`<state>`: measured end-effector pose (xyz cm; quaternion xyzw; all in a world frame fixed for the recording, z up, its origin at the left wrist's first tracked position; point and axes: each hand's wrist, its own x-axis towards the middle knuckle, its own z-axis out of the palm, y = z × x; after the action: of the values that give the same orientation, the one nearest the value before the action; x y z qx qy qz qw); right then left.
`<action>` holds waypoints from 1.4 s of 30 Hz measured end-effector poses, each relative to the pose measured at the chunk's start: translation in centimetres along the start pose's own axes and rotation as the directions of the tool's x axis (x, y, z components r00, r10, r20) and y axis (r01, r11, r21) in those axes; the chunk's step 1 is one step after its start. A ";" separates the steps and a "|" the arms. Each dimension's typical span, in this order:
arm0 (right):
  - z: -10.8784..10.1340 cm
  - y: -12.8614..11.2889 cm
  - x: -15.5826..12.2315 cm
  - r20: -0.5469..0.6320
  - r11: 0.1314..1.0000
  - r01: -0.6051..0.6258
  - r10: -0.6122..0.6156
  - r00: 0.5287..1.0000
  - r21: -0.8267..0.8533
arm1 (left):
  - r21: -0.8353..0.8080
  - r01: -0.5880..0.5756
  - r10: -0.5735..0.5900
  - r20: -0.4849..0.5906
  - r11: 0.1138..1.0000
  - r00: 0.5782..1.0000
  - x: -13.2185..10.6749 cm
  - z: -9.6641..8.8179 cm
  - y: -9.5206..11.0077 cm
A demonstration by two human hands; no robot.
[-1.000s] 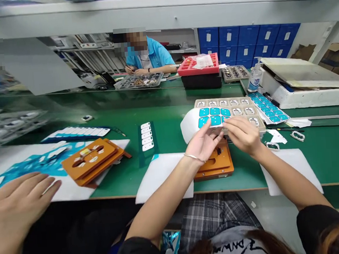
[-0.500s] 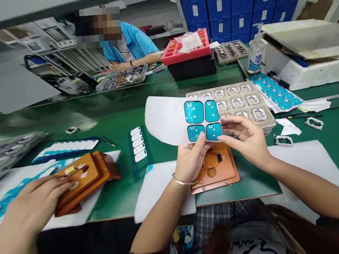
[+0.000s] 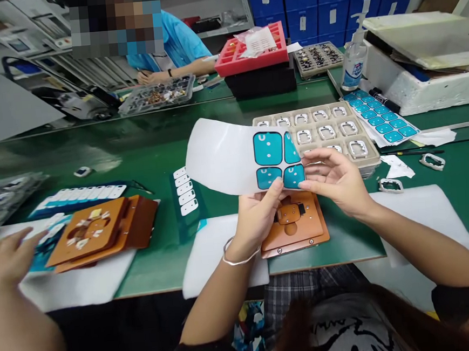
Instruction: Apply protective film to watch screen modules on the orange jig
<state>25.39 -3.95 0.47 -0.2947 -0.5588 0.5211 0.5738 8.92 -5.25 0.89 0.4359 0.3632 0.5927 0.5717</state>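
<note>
**A:** We're live over a green counter (image 3: 357,241), rows of blue drawers (image 3: 302,8) behind it, and a co-worker in a blue top (image 3: 175,47) working at 12 o'clock across the way. What's in play?

**B:** One white backing sheet (image 3: 220,155) carrying four teal stickers (image 3: 268,148), held up over an orange fixture (image 3: 293,225)!

**A:** And the hands?

**B:** The left grip (image 3: 256,222) is clamped on the sheet's lower edge, thumb up against the stickers. The bare end of the sheet sweeps out to its 11 o'clock. The right grip (image 3: 336,181) has its fingertips (image 3: 312,157) at the sheet's right edge. Clenched or just touching? I can't tell from here.

**A:** Count the rest for me!

**B:** At 1 o'clock, a beige tray (image 3: 315,116) with nine metal frames (image 3: 326,132) showing and the others hidden behind the sheet. Two loose frames (image 3: 432,161) lie at 3 o'clock. Five white tabs (image 3: 186,194) sit on a green strip at 9 o'clock. A second orange fixture (image 3: 88,233) lies further out that way, right by a co-worker's hand (image 3: 5,253).
</note>
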 end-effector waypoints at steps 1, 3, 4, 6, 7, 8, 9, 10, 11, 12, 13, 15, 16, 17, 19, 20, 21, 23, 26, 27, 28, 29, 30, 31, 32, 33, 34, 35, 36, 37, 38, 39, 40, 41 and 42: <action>-0.1 0.1 0.1 0.008 1.000 0.007 -0.007 1.000 0.008 | -0.020 0.006 -0.005 0.017 1.000 1.000 0.0 0.1 0.1; -0.3 0.2 0.2 0.018 1.000 0.021 -0.021 1.000 -0.002 | -0.039 0.020 -0.019 0.044 0.999 0.999 0.1 0.4 0.4; -0.4 0.2 0.3 0.022 0.999 0.029 -0.029 0.999 -0.021 | -0.039 0.028 -0.026 0.051 0.999 0.998 0.1 0.5 0.5; -0.4 0.2 0.3 0.035 0.996 0.047 -0.045 0.998 -0.071 | -0.037 0.045 -0.043 0.052 0.998 0.998 0.2 0.5 0.5; -0.4 0.1 0.2 0.040 0.994 0.057 -0.053 0.998 -0.097 | -0.039 0.048 -0.046 0.047 0.998 0.998 0.2 0.6 0.5; -0.3 0.1 0.2 0.043 0.990 0.067 -0.063 0.997 -0.121 | -0.040 0.045 -0.043 0.039 0.998 0.998 0.2 0.5 0.5; -0.2 0.0 0.1 0.038 0.987 0.077 -0.073 0.997 -0.144 | -0.039 0.036 -0.035 0.030 0.999 0.999 0.2 0.5 0.4; -0.1 0.0 0.0 0.027 0.983 0.085 -0.082 0.996 -0.165 | -0.031 0.027 -0.027 0.025 0.999 0.999 0.2 0.5 0.3; 0.0 -0.1 0.0 0.013 0.979 0.090 -0.089 0.996 -0.183 | -0.017 0.020 -0.019 0.023 1.000 1.000 0.1 0.4 0.2; 0.1 0.0 -0.1 -0.001 0.976 0.095 -0.098 0.995 -0.198 | 0.000 0.014 -0.014 0.025 1.000 1.000 0.1 0.3 0.1; 0.1 0.0 -0.1 -0.013 0.973 0.103 -0.108 0.994 -0.205 | 0.017 0.012 -0.012 0.029 1.000 1.000 0.1 0.3 0.1; 0.1 0.1 -0.1 -0.029 0.971 0.118 -0.127 0.992 -0.207 | 0.041 0.007 -0.008 0.032 0.999 0.999 0.0 0.2 0.0; 0.1 0.1 0.0 -0.030 0.971 0.122 -0.131 0.991 -0.208 | 0.044 0.004 -0.005 0.024 0.999 1.000 0.0 0.2 -0.1; 0.0 0.2 0.0 -0.026 0.970 0.125 -0.134 0.991 -0.208 | 0.043 0.000 -0.001 0.010 0.999 1.000 0.0 0.2 -0.1; -0.1 0.2 0.1 -0.005 0.971 0.122 -0.126 0.992 -0.208 | 0.040 -0.002 0.003 -0.016 0.999 1.000 0.0 0.3 -0.1; -0.2 0.3 0.1 0.007 0.971 0.115 -0.117 0.993 -0.208 | 0.039 -0.001 0.002 -0.022 0.999 1.000 0.0 0.4 -0.1; -0.3 0.3 0.2 0.015 0.972 0.107 -0.106 0.994 -0.209 | 0.041 -0.003 0.004 -0.026 0.999 1.000 0.0 0.4 0.0; -0.5 0.4 0.4 0.002 0.972 0.082 -0.084 0.996 -0.218 | 0.043 -0.022 0.024 -0.044 0.999 0.999 0.1 0.3 0.3; -1.1 0.4 0.8 -0.069 0.974 0.034 -0.051 0.996 -0.223 | 0.038 -0.103 0.107 -0.112 0.994 0.988 0.7 -0.7 1.4; -1.3 0.4 0.9 -0.087 0.976 0.018 -0.038 0.996 -0.218 | 0.046 -0.139 0.144 -0.141 0.989 0.979 0.9 -1.3 1.8; -1.5 0.3 1.0 -0.092 0.977 0.003 -0.023 0.995 -0.211 | 0.063 -0.175 0.184 -0.174 0.983 0.968 1.2 -2.1 2.3; -1.6 0.1 1.0 -0.085 0.979 -0.011 -0.007 0.996 -0.206 | 0.090 -0.212 0.227 -0.216 0.973 0.950 1.5 -2.9 2.7; -1.7 0.0 1.0 -0.066 0.979 -0.024 0.011 0.998 -0.203 | 0.125 -0.242 0.268 -0.268 0.962 0.926 1.8 -3.9 3.0; -1.7 -0.2 1.0 -0.039 0.978 -0.035 0.028 0.999 -0.204 | 0.166 -0.261 0.303 -0.322 0.951 0.897 2.1 -4.9 3.1; -1.6 -0.3 0.8 -0.008 0.976 -0.042 0.041 0.999 -0.212 | 0.209 -0.261 0.323 -0.368 0.942 0.872 2.3 -5.9 3.1; -1.5 -0.4 0.7 0.023 0.972 -0.040 0.046 0.999 -0.232 | 0.251 -0.239 0.326 -0.402 0.938 0.856 2.4 -7.0 2.9; -1.3 -0.4 0.4 0.050 0.963 -0.024 0.039 0.998 -0.269 | 0.289 -0.199 0.310 -0.421 0.937 0.852 2.4 -7.9 2.7; -1.0 -0.4 0.2 0.074 0.948 0.004 0.021 0.997 -0.319 | 0.322 -0.150 0.286 -0.432 0.935 0.855 2.4 -8.8 2.4; -0.8 -0.3 0.0 0.095 0.927 0.038 -0.003 0.995 -0.373 | 0.350 -0.104 0.262 -0.441 0.931 0.858 2.3 -9.7 2.1; -0.5 -0.2 -0.3 0.113 0.904 0.070 -0.024 0.993 -0.422 | 0.375 -0.068 0.246 -0.451 0.924 0.858 2.2 -10.3 1.8; -0.2 -0.1 -0.5 0.129 0.883 0.093 -0.037 0.991 -0.460 | 0.398 -0.044 0.243 -0.463 0.916 0.852 2.0 -10.9 1.6; 0.0 0.1 -0.7 0.145 0.866 0.107 -0.040 0.989 -0.488 | 0.423 -0.034 0.254 -0.475 0.905 0.842 1.8 -11.4 1.4; 0.2 0.2 -0.9 0.160 0.854 0.114 -0.036 0.986 -0.508 | 0.449 -0.026 0.268 -0.484 0.893 0.833 1.7 -11.7 1.3; 0.4 0.3 -1.0 0.177 0.843 0.121 -0.030 0.984 -0.525 | 0.474 -0.013 0.274 -0.487 0.881 0.830 1.6 -11.9 1.2; 0.6 0.5 -1.1 0.197 0.830 0.134 -0.030 0.980 -0.541 | 0.498 0.011 0.270 -0.489 0.867 0.830 1.6 -12.1 1.2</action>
<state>24.92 -4.95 -0.23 -0.3749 -0.7470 0.3371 0.4334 -2.76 -2.96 -2.15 0.4019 0.6139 0.6210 0.2755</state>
